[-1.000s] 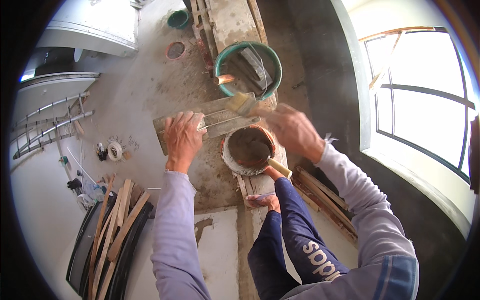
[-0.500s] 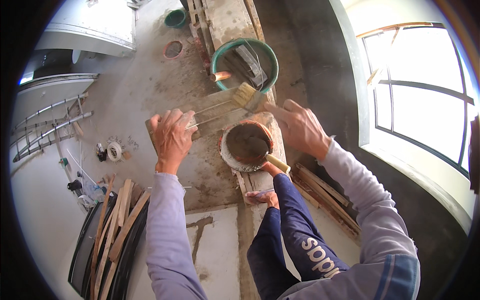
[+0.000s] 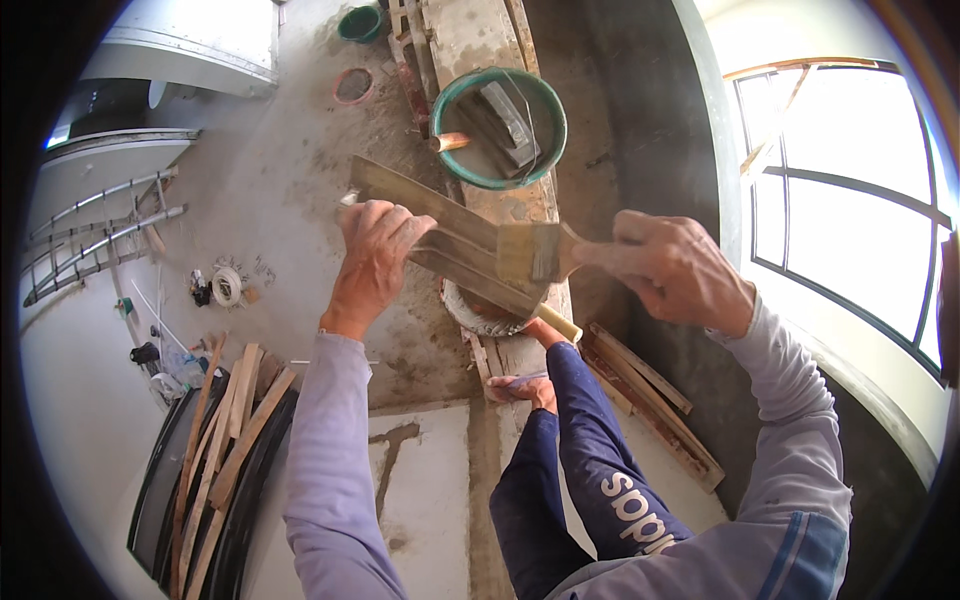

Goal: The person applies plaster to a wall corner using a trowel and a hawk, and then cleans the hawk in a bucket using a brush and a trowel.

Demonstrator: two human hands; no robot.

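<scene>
1 float (image 3: 455, 213), 1 brush (image 3: 520, 251), left of right fingers (image 3: 620, 259) | right hand (image 3: 685, 265) knuckles-up, clamped on brush | left hand (image 3: 375, 258) likewise, on float

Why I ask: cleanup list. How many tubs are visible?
4: large green tub on the plank; small green tub and red-rimmed tub on the floor; crusted tub partly hidden beneath the held board. More may be hidden.

The long, flat, grey-brown tool (image 3: 430, 203) is streaked lengthwise. The wide, tan-bristled brush (image 3: 517, 252) shows a brown handle (image 3: 569, 250). The round, green-rimmed tub (image 3: 497, 183) is dull brownish inside. The lavender-grey cloth top (image 3: 345, 450) carries a blue, pale-striped panel (image 3: 797, 560). The navy cloth trousers (image 3: 597, 425) bear white lettering (image 3: 632, 512).
</scene>
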